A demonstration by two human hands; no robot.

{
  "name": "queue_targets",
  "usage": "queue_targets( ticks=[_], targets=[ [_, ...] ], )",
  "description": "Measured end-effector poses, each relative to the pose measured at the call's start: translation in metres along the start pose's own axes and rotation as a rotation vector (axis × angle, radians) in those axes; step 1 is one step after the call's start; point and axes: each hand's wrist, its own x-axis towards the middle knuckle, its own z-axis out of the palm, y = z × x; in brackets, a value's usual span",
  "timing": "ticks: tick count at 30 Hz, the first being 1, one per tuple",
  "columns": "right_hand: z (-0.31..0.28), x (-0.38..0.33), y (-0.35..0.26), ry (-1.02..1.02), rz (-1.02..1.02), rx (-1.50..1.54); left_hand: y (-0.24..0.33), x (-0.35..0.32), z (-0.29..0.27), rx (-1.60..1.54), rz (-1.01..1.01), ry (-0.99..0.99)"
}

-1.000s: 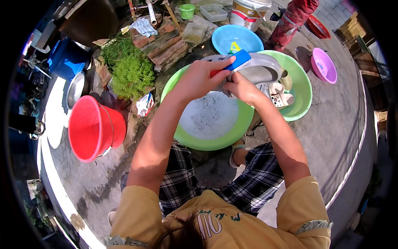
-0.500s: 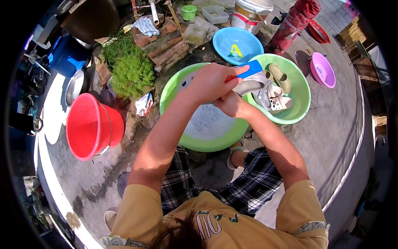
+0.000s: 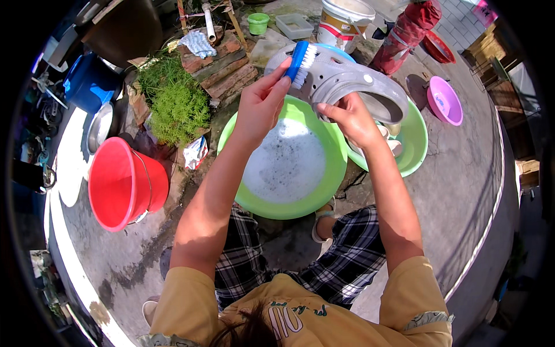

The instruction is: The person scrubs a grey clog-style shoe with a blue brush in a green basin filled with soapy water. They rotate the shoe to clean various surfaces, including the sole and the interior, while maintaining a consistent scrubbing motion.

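My left hand (image 3: 263,107) grips a blue scrub brush (image 3: 298,62), its white bristles facing right against or close to a grey clog (image 3: 342,72). That clog is held up by its heel end in my right hand (image 3: 355,122), tilted, with its holed toe to the left. Below both hands stands a light green basin (image 3: 334,165) of foamy water. Right of it, partly behind the clog and my right forearm, is a second green basin (image 3: 415,144) with other shoes in it, mostly hidden now.
A red bucket (image 3: 118,185) stands at left, near a green plant (image 3: 179,107) and stacked bricks (image 3: 222,72). A blue basin (image 3: 335,53) shows behind the clog, before a white bucket (image 3: 341,26). A purple basin (image 3: 445,101) sits at right on concrete.
My hands, crossed close together before, are now apart. The clog has come up into full view in my right hand, and the brush has turned upright and moved left.
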Motion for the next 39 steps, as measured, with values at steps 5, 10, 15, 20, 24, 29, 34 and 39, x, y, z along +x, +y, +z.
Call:
queue_targets(
  ticks=[5,10,15,20,24,29,34,39],
  targets=[
    [-0.013,-0.003,-0.006,-0.098,0.019,0.231,-0.001,0.000,0.002,-0.004,0.023,-0.010],
    [-0.010,0.001,-0.015,-0.102,0.011,0.860,-0.001,-0.002,0.004,0.005,0.035,-0.018],
    [-0.019,0.002,-0.013,-0.140,0.019,1.034,-0.004,-0.007,0.011,0.116,0.067,-0.080],
    [-0.018,0.002,-0.018,-0.067,0.022,1.118,-0.018,-0.010,0.019,0.211,0.080,-0.108],
    [-0.007,0.008,-0.011,-0.200,0.024,1.250,-0.026,-0.001,0.036,0.335,0.268,-0.040],
    [-0.024,0.011,0.002,-0.183,0.039,1.345,-0.034,-0.010,0.034,0.664,0.277,-0.081],
    [-0.038,0.007,-0.010,0.297,0.071,1.187,-0.062,-0.025,0.028,0.988,0.415,-0.196],
    [-0.016,0.013,0.008,0.302,0.075,1.033,-0.069,-0.003,0.046,1.071,0.511,-0.058]
  ],
)
